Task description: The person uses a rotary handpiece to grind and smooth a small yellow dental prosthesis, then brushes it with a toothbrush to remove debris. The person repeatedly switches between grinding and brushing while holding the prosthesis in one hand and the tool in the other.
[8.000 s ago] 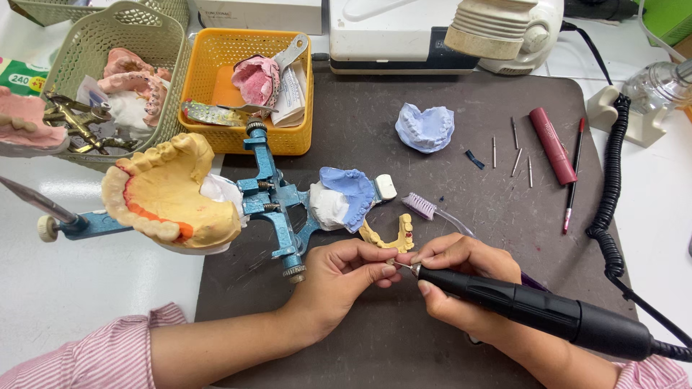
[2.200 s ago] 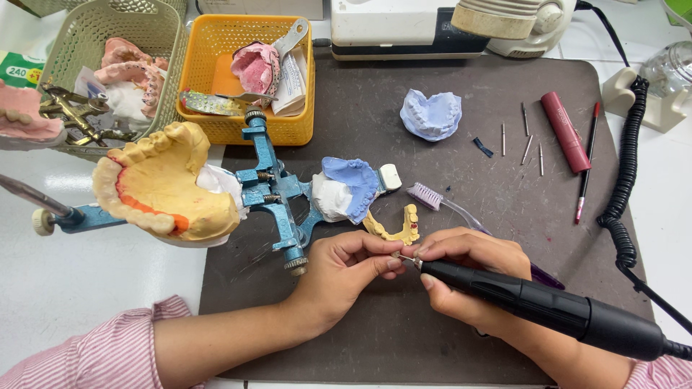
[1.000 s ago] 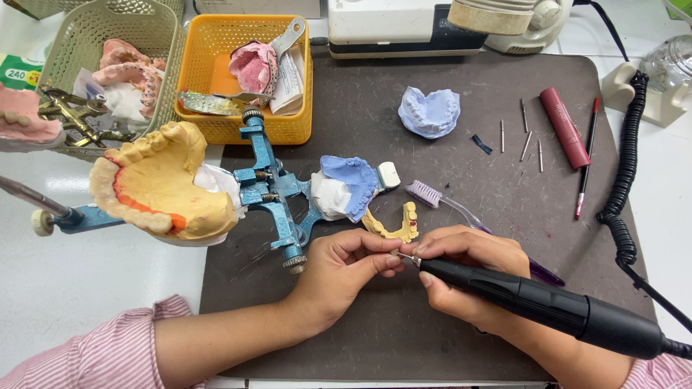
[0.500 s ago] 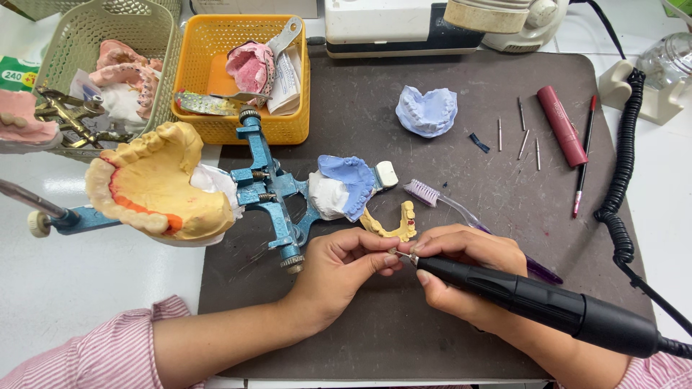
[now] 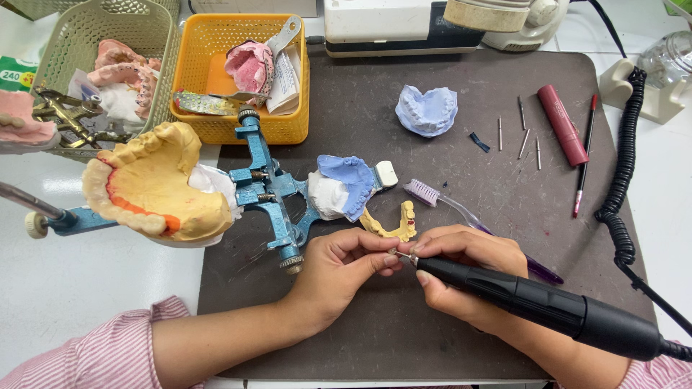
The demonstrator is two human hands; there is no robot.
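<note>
Pinched tiny piece (image 5: 393,253) in left hand (image 5: 339,270), right hand (image 5: 461,270) fingers clamped on handpiece (image 5: 548,310); risked bur slipping onto fingertips.

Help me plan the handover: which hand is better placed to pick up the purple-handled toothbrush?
Probably the left hand: it only pinches a small workpiece, while the right hand grips the black handpiece. The purple-handled toothbrush lies just above both hands.

We see our left hand (image 5: 339,270) and right hand (image 5: 461,270) meeting on the dark rubber mat (image 5: 432,338), just before the blue metal articulator (image 5: 263,191). The yellow plastic basket (image 5: 216,72) sits behind it, and the pale blue plaster dental cast (image 5: 427,110) lies to the basket's right.
</note>
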